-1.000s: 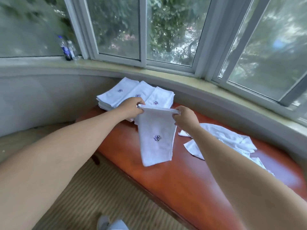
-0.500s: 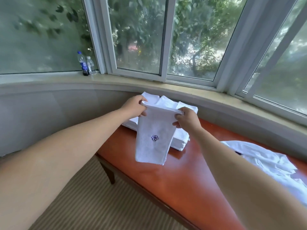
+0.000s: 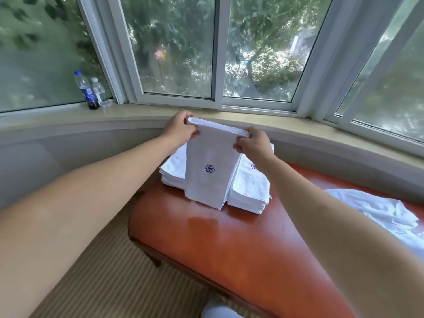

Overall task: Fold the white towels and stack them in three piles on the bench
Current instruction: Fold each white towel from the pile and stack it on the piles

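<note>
A folded white towel (image 3: 207,180) with a purple flower emblem hangs upright in front of the stacks, its lower edge at the bench surface. My left hand (image 3: 180,131) pinches its top left corner and my right hand (image 3: 253,144) pinches the top right corner. Behind it, piles of folded white towels sit on the orange-brown bench (image 3: 229,244): a left pile (image 3: 172,173) and a right pile (image 3: 251,191) show; the middle is hidden by the held towel. Unfolded white towels (image 3: 376,212) lie crumpled at the bench's right.
A curved window sill (image 3: 128,115) runs behind the bench, with two plastic bottles (image 3: 90,91) on it at the left. Striped carpet (image 3: 110,278) lies below the bench's front edge. A white shoe (image 3: 218,311) shows at the bottom.
Both hands carried the hanging towel from the bench's middle over to the folded piles. The view turned left, so the piles now sit centred and the unfolded towels shifted to the right edge.
</note>
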`<state>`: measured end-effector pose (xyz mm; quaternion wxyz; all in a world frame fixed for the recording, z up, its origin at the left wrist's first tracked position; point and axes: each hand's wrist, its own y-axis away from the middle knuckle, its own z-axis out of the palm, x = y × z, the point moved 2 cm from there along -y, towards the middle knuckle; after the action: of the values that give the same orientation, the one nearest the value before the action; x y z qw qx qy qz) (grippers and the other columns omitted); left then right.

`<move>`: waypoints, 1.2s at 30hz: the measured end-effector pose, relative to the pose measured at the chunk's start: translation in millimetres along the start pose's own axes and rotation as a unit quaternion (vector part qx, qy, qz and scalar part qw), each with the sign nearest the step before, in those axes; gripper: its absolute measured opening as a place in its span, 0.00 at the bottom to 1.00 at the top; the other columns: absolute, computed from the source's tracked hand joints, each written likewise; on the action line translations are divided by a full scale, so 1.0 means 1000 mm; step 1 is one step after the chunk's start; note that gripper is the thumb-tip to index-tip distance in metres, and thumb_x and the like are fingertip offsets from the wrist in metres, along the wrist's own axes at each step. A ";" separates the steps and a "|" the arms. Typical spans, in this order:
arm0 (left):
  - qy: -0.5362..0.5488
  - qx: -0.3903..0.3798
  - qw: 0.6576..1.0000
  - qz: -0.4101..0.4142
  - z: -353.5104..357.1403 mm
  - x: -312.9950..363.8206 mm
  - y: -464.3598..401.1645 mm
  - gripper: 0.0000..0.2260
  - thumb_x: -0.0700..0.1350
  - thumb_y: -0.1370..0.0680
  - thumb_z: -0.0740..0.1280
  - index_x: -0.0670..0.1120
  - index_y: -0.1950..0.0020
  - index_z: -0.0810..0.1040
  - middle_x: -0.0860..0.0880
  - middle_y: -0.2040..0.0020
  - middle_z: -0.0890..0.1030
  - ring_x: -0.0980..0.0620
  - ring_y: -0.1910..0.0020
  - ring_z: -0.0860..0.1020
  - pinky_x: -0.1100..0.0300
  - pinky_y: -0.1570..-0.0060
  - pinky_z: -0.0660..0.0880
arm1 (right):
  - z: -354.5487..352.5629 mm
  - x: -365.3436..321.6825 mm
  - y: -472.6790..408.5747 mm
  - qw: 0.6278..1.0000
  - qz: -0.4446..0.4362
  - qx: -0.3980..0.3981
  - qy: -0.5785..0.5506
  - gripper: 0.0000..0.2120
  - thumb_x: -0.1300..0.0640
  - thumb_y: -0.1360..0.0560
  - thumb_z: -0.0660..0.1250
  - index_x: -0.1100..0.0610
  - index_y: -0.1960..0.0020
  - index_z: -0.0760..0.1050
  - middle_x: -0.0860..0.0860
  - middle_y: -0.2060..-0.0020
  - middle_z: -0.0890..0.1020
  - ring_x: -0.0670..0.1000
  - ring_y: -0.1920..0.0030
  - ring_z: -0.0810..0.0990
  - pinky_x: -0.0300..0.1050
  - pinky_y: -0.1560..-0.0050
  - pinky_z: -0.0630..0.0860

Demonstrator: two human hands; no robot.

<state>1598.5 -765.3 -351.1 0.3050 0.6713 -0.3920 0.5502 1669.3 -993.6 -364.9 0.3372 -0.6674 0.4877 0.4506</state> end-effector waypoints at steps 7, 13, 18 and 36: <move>-0.006 -0.019 0.999 -0.029 0.025 -0.020 -0.081 0.09 0.32 0.19 0.65 0.45 0.45 0.76 0.41 0.44 0.81 0.49 0.55 0.84 0.62 0.53 0.82 | 0.011 0.024 -0.083 1.000 0.024 -0.002 0.011 0.06 0.63 0.29 0.63 0.58 0.55 0.78 0.56 0.62 0.86 0.59 0.56 0.87 0.63 0.48 0.83; -0.011 -0.029 0.998 -0.052 0.053 -0.029 -0.152 0.10 0.31 0.19 0.64 0.42 0.41 0.75 0.43 0.47 0.79 0.49 0.56 0.83 0.55 0.44 0.82 | 0.009 0.038 -0.148 0.999 0.035 0.000 0.021 0.09 0.60 0.33 0.63 0.54 0.56 0.79 0.52 0.65 0.86 0.58 0.61 0.85 0.60 0.53 0.83; -0.026 -0.059 0.996 -0.069 0.072 -0.040 -0.199 0.09 0.31 0.19 0.64 0.43 0.43 0.75 0.40 0.43 0.80 0.46 0.51 0.83 0.55 0.44 0.82 | 0.013 0.058 -0.194 0.998 0.055 0.012 0.032 0.08 0.62 0.31 0.62 0.54 0.55 0.78 0.54 0.61 0.85 0.60 0.58 0.85 0.59 0.54 0.82; -0.065 -0.183 0.969 -0.154 0.162 -0.173 -0.398 0.09 0.32 0.19 0.64 0.44 0.43 0.76 0.42 0.46 0.80 0.50 0.60 0.84 0.57 0.50 0.83 | 0.047 0.178 -0.361 0.982 0.156 0.044 0.097 0.14 0.60 0.26 0.62 0.54 0.43 0.79 0.50 0.54 0.85 0.52 0.54 0.82 0.45 0.58 0.77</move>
<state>2006.9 -666.9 -544.9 0.4774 0.6907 -0.3968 0.3710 2022.2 -905.9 -544.2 0.2430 -0.6084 0.6351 0.4091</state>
